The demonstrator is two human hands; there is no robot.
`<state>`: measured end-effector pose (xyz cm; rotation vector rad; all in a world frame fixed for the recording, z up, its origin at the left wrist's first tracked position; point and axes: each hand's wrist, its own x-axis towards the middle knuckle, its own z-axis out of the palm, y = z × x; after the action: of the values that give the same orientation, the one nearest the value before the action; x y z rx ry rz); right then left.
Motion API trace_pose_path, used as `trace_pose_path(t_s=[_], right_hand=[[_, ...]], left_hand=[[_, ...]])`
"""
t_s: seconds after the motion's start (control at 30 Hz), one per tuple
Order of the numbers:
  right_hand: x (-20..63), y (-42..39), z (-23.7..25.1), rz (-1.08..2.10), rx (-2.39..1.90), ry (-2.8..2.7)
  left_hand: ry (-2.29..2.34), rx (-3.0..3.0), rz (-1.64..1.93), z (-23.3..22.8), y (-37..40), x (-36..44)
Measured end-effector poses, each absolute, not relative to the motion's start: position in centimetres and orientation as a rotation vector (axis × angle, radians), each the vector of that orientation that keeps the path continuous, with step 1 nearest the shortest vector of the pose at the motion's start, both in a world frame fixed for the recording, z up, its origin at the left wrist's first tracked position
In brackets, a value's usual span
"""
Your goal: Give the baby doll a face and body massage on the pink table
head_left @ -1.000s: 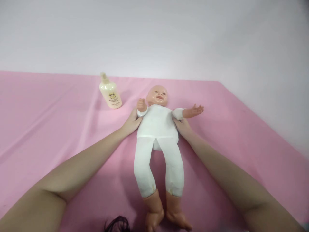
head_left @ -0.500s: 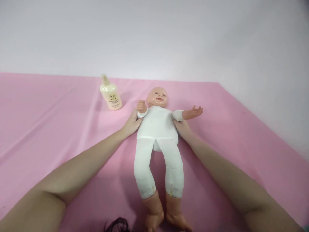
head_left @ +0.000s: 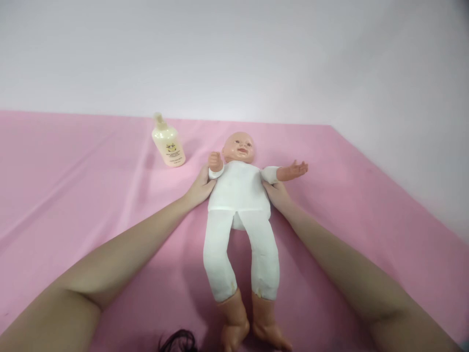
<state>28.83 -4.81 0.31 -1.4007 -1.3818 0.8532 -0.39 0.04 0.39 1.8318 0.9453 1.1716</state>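
Observation:
A baby doll [head_left: 240,195] with a white cloth body and plastic head, hands and feet lies on its back on a pink sheet [head_left: 91,195], feet toward me. My left hand [head_left: 200,186] holds the doll's torso under its left-side arm. My right hand [head_left: 277,193] grips the torso on the other side, below the doll's outstretched arm. Fingers of both hands are tucked under or behind the doll and mostly hidden.
A cream pump bottle [head_left: 167,142] lies tilted on the sheet, up and left of the doll's head. A pale wall [head_left: 234,54] rises behind the sheet and along its right edge. A tuft of dark hair [head_left: 178,341] shows at the bottom edge.
The doll, my hands and the bottle sit slightly lower in view than a second ago; their positions relative to each other are the same.

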Motion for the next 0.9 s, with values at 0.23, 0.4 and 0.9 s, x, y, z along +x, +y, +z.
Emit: trace_pose_path(t_s=[0.23,0.4,0.9], right_hand=[[28.88,-4.64,0.15,0.842,-1.408,-1.375],[28.80,-4.85,0.33,0.867,-1.385,-1.375],[28.50,-5.13,1.01,0.880,-1.401,-1.366]], left_hand=[[0.948,1.817,1.173,0.31,0.06,-0.43],[0.947,1.821,1.155,0.12,0.18,-0.47],[0.973,1.822,1.148,0.25,0.03,-0.48]])
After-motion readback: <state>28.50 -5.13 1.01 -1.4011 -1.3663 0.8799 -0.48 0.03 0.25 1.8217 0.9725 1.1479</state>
